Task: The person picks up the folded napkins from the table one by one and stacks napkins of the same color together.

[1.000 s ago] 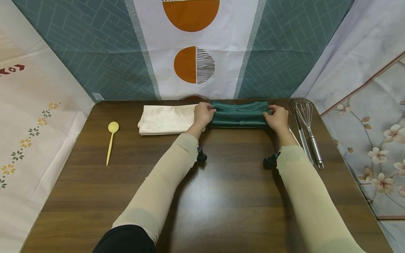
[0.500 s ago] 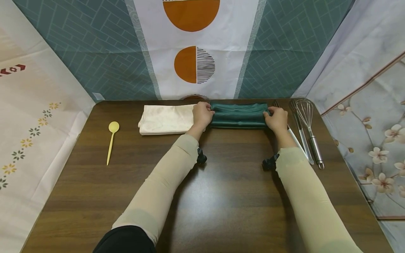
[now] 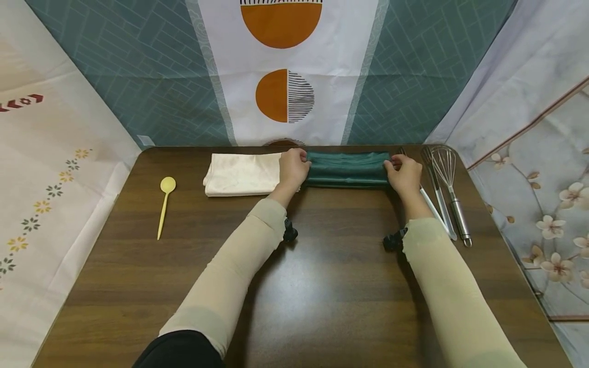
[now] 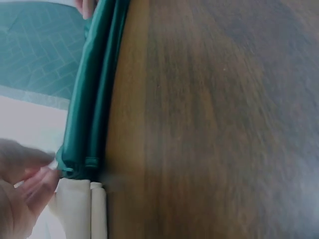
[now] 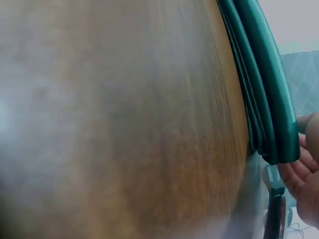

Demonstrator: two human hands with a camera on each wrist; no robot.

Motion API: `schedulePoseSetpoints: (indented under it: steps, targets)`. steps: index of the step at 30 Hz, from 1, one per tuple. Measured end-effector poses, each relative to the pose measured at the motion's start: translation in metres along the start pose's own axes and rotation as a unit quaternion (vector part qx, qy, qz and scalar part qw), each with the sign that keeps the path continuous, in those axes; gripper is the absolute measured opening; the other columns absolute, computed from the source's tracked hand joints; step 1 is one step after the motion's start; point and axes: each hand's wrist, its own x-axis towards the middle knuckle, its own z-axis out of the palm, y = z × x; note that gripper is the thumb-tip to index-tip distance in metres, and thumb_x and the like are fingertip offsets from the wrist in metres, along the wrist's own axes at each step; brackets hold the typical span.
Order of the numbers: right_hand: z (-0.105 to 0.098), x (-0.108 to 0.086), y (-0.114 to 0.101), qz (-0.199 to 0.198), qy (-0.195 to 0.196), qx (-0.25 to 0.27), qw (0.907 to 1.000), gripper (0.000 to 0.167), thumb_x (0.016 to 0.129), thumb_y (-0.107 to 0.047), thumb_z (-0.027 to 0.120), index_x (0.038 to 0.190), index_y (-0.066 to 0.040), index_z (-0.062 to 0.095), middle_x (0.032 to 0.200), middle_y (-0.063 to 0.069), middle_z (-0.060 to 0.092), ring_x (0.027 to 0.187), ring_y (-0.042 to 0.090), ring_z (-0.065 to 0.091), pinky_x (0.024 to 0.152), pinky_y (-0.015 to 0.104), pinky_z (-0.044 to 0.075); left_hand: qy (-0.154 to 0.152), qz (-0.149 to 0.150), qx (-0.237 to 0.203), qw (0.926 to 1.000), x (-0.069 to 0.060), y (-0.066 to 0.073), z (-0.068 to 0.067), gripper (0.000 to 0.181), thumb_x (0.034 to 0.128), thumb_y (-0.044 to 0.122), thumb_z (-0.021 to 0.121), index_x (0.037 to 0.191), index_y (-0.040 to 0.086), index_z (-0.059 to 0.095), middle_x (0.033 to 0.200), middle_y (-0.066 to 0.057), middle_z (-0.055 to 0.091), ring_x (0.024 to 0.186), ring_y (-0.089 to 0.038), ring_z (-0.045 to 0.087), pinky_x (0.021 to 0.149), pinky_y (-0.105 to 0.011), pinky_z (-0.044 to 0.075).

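Observation:
A folded dark green cloth (image 3: 347,171) with a satiny sheen lies near the far edge of the table in the head view. At its left end, my left hand (image 3: 293,167) pinches the corner between thumb and fingers; the left wrist view shows these fingertips (image 4: 50,167) at the fold. My right hand (image 3: 405,174) holds the opposite end, thumb and fingers at the edge. From the right wrist, the fingers (image 5: 294,174) reach behind the layered end of the cloth. A folded cream cloth (image 3: 244,174) sits just left of the green one, partly hidden by my left hand.
Right of my right hand lie a whisk (image 3: 453,197) and other metal-handled utensils (image 3: 439,194), close to that hand. A yellow spoon (image 3: 164,204) lies far left on the brown table (image 3: 322,286). Patterned fabric (image 3: 152,76) hangs behind the table.
The green cloth's top layer has become flatter and smoother. My left hand has shifted slightly left along with its end of the cloth; the right hand has barely moved.

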Motion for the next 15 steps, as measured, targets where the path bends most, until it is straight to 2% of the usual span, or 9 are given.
schedulePoseSetpoints:
  steps: [4,7,12,15]
  targets:
    - [0.0,-0.004,-0.002,-0.026,0.042,0.021,0.9986,0.029,0.097,-0.015,0.068,0.115,0.008,0.069,0.107,0.025,0.071,0.097,0.04,0.068,0.095,0.05,0.049,-0.01,0.028,-0.028,0.9991,-0.006,-0.003,-0.006,0.025,0.0947,0.016,0.073,0.114,0.0,0.074,0.102,-0.01,0.074,0.092,-0.023,0.069,0.084,-0.035,0.055]
    - [-0.003,-0.009,-0.006,-0.042,0.049,0.037,0.9972,0.029,0.096,-0.014,0.069,0.114,0.008,0.069,0.106,0.026,0.071,0.094,0.041,0.068,0.097,0.05,0.047,-0.008,0.048,-0.031,0.9983,-0.011,-0.005,-0.014,0.026,0.0964,0.02,0.071,0.114,0.001,0.074,0.102,-0.009,0.074,0.092,-0.022,0.068,0.083,-0.036,0.055]
    - [-0.01,-0.024,-0.014,-0.051,0.003,0.027,0.9983,0.036,0.098,-0.02,0.068,0.122,0.008,0.066,0.116,0.026,0.069,0.104,0.043,0.066,0.1,0.053,0.046,-0.013,0.082,0.014,0.9965,-0.025,-0.014,-0.03,0.03,0.0973,0.024,0.069,0.119,0.003,0.072,0.11,-0.009,0.073,0.099,-0.024,0.069,0.088,-0.039,0.053]
    - [-0.014,-0.035,-0.019,-0.06,-0.024,0.011,0.9978,0.041,0.099,-0.023,0.067,0.126,0.007,0.064,0.122,0.026,0.067,0.112,0.043,0.062,0.096,0.056,0.048,-0.027,0.089,0.038,0.995,-0.037,-0.022,-0.04,0.034,0.0971,0.025,0.069,0.124,0.003,0.07,0.115,-0.01,0.071,0.105,-0.026,0.067,0.091,-0.042,0.052]
